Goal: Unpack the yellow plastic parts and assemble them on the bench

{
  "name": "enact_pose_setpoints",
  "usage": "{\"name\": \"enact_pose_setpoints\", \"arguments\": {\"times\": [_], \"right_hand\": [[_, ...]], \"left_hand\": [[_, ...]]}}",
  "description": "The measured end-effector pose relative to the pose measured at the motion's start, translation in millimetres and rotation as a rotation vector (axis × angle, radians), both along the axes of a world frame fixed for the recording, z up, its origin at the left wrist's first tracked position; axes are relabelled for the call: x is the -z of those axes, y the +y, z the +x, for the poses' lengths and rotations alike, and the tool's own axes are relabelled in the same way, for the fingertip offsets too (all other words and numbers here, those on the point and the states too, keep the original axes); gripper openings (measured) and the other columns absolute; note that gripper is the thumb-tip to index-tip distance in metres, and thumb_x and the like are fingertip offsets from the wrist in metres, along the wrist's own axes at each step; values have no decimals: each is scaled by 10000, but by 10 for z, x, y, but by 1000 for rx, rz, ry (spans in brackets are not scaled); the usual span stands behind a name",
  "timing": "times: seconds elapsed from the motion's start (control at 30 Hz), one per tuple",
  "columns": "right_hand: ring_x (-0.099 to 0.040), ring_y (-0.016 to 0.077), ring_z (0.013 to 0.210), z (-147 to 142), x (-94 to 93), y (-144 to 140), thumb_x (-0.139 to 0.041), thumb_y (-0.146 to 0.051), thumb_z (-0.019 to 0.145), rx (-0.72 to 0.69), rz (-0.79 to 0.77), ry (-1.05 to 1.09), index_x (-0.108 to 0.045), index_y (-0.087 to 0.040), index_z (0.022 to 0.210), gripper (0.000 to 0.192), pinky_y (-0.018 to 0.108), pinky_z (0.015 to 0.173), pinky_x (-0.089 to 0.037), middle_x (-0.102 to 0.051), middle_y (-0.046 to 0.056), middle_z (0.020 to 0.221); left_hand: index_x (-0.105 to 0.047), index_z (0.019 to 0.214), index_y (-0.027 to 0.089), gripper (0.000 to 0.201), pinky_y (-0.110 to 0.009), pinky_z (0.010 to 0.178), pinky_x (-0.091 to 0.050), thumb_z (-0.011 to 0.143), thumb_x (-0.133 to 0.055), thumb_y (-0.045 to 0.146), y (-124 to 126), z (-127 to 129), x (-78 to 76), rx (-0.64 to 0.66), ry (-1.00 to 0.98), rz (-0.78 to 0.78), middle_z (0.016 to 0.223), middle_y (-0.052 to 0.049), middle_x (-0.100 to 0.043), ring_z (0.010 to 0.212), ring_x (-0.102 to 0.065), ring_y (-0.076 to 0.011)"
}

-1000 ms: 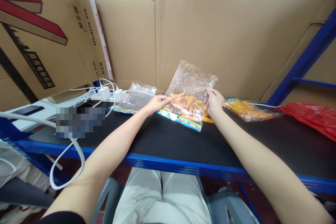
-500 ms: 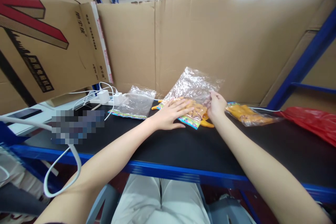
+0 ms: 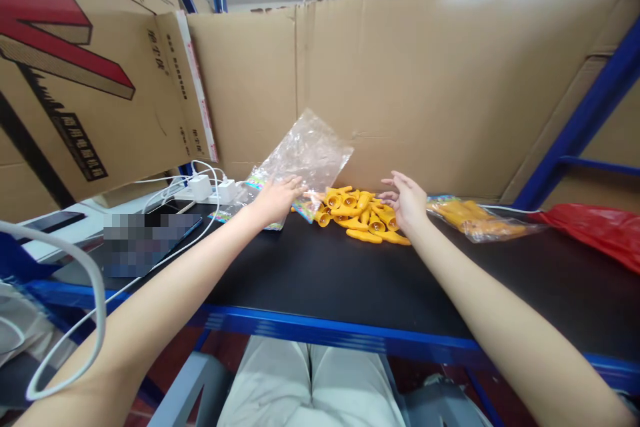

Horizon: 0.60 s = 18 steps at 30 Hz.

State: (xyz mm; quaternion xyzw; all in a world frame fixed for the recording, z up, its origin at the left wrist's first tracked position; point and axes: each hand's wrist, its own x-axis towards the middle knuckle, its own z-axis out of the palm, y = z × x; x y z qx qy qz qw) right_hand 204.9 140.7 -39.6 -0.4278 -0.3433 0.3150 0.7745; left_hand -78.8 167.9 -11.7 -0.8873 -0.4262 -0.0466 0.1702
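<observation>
A clear plastic bag (image 3: 310,150) with a colourful printed edge leans up toward the cardboard, and my left hand (image 3: 278,201) is closed on its lower left part; the thumb is hidden. To the right of that bag lies a loose heap of yellow curved plastic pieces (image 3: 367,217), some with round hollow ends. Beside the heap's right edge, my right hand (image 3: 411,203) is held with its fingers apart and nothing in them. Another clear bag (image 3: 233,208) lies flat, partly covered by my left hand and the first bag.
A filled bag of yellow pieces (image 3: 475,219) and a red plastic bag (image 3: 595,230) lie on the right of the black tabletop (image 3: 345,280). At left are a power strip with white chargers (image 3: 200,188), a dark phone (image 3: 173,240) and cables. Cardboard (image 3: 425,80) walls the back.
The clear bag has moved left with my left hand, baring the yellow pieces that showed through it. My right hand has let go of the bag and opened its fingers.
</observation>
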Motion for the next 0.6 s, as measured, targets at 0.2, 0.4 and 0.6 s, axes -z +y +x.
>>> {"name": "enact_pose_setpoints", "arguments": {"times": [0.2,0.4,0.6], "right_hand": [[-562,98,469,5,96,56,-595,-220,759,22,-80,-236,-599,-150,922,178,217,394,-435,-646,11,774],[-618,184,852,2,243,85,-629,-306,774,-51,-147,-1048,-683,-165,913,206,353,788,-501,-673,79,934],[-479,283,1161,-25,284,10,-548,-495,840,66,-212,-1648,-683,-232,1098,392,461,958,-394,-606,91,1201]], "left_hand": [[-454,1390,225,613,-345,1047,-351,782,-508,156,408,-409,272,-289,48,-469,1453,-93,-408,1310,-430,-280],[-262,1479,179,693,-362,1072,-304,836,-425,378,628,-514,494,-266,25,-603,1520,-108,-221,1391,-297,-257],[-326,1456,232,702,-432,1024,-345,806,-452,464,679,-436,593,-223,-49,-534,1505,-131,-280,1358,-350,-317]]}}
